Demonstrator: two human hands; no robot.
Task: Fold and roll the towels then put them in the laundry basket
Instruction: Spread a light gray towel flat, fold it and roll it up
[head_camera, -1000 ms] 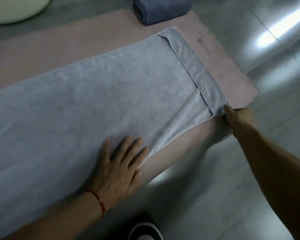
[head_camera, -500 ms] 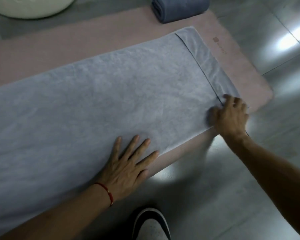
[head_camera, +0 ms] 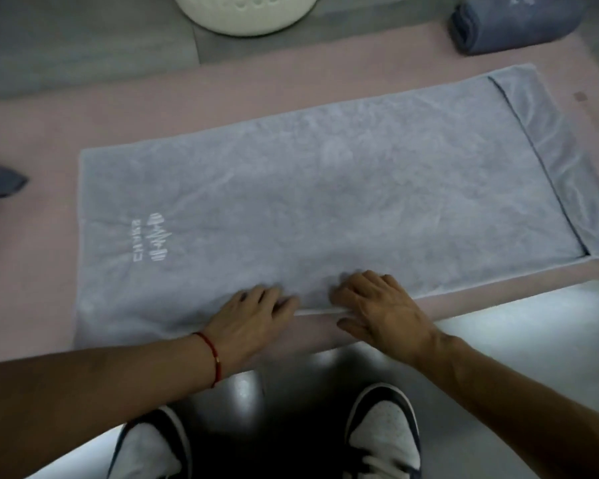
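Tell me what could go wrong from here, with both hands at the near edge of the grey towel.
1. The left hand and right hand sit close together mid-edge of the grey towel, so a lengthwise fold may sag or skew at the unheld ends.
2. The narrow flap folded over at the right end could flip open as the cloth lifts.
3. The towel could drag off the pink mat onto the floor.

A pink mat (head_camera: 49,257) lies across the grey tiled floor (head_camera: 83,46), running from nine o'clock to three o'clock, with a small dark mark (head_camera: 580,96) near its two o'clock end. At six o'clock two white sneakers with dark trim stand on the glossy floor, the left sneaker (head_camera: 149,447) and the right sneaker (head_camera: 382,433) side by side. A red string bracelet (head_camera: 212,354) circles the wrist at seven o'clock.
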